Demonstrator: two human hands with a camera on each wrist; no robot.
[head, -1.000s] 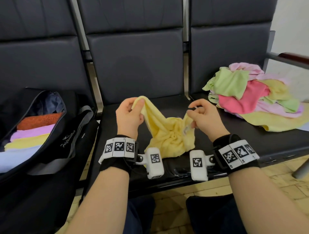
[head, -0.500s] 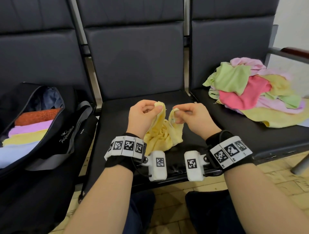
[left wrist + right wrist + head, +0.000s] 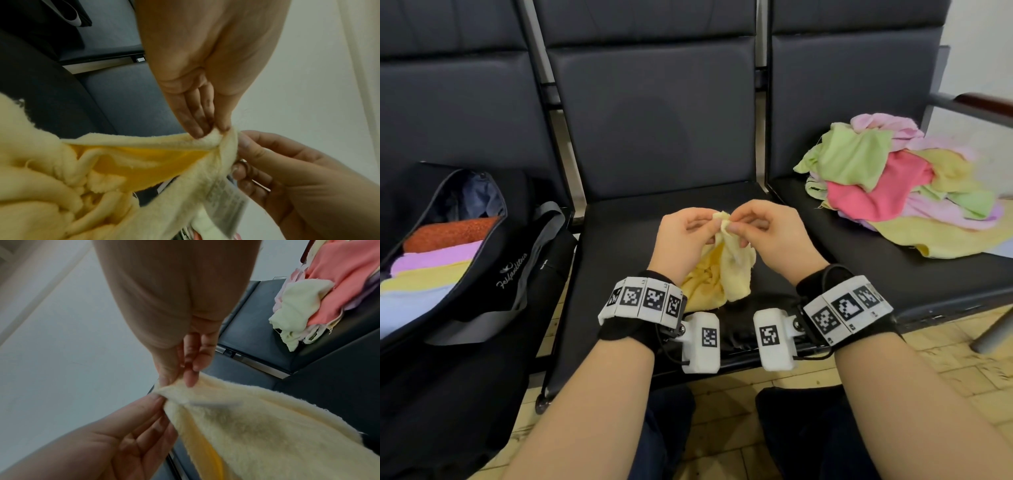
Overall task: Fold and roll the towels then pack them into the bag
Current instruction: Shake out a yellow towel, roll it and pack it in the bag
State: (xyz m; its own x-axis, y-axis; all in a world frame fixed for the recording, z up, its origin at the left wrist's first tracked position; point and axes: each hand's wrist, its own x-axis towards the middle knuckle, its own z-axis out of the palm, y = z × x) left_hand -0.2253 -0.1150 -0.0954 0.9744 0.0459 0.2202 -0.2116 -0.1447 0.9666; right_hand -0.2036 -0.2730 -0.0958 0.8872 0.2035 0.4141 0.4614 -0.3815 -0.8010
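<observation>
Over the middle seat [image 3: 640,226], the left hand [image 3: 681,236] and the right hand [image 3: 770,233] meet, each grip pinching the top edge of a crumpled yellow towel [image 3: 726,274] whose lower part bunches on the cushion. The open black bag [image 3: 493,260] sits on the left seat with rolled towels [image 3: 438,257] inside. A pile of loose towels [image 3: 893,185] lies on the right seat.

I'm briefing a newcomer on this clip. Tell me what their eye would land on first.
First, the two hands, left hand and right hand, pinching a crumpled yellow towel together above the middle seat. Next, the bright heap of loose towels on the right seat, then the open black bag at left with rolled towels inside.
</observation>
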